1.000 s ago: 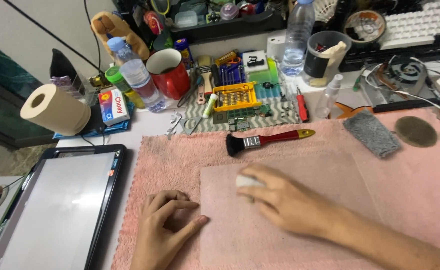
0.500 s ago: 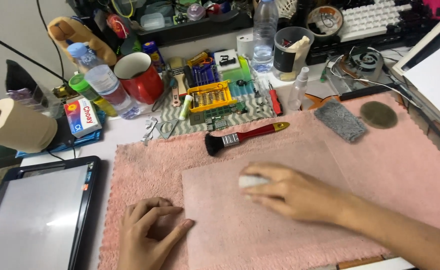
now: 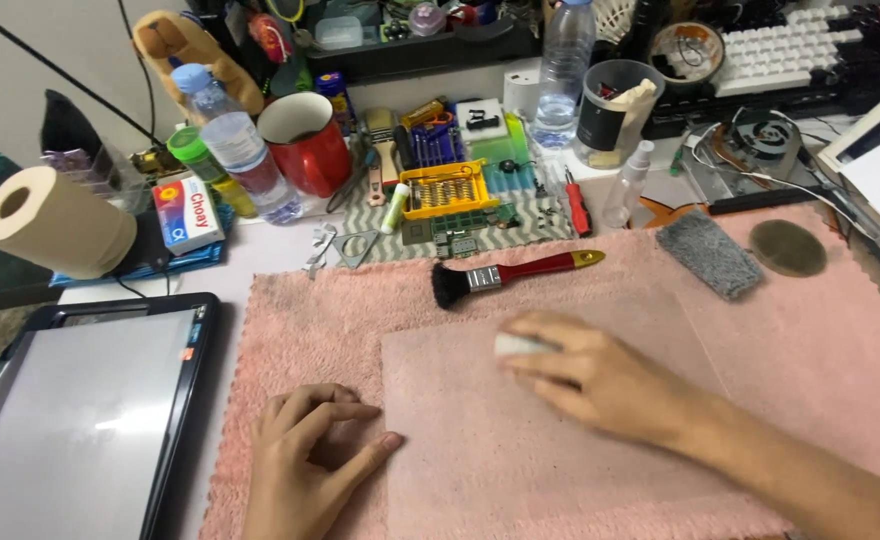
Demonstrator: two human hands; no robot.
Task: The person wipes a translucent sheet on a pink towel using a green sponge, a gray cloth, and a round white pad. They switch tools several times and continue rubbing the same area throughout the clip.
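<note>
My right hand (image 3: 600,380) presses a small white wad (image 3: 516,345) onto a flat, translucent pinkish sheet (image 3: 480,440) that lies on a pink towel (image 3: 290,310). Fingers of that hand curl over the wad, which peeks out at the fingertips. My left hand (image 3: 305,455) rests flat on the towel, with its thumb and fingertips touching the sheet's left edge. A brush with black bristles and a red handle (image 3: 515,272) lies on the towel just beyond the sheet.
A dark tablet (image 3: 70,410) lies left of the towel. At the back stand a paper roll (image 3: 50,222), a red mug (image 3: 307,142), two water bottles (image 3: 235,140), a yellow bit case (image 3: 445,188) and a keyboard (image 3: 800,55). A grey pad (image 3: 708,252) and a dark disc (image 3: 787,247) lie on the towel's right.
My right hand has shifted slightly with the white wad on the sheet. The view has tilted and moved; my left hand stays at the sheet's left edge.
</note>
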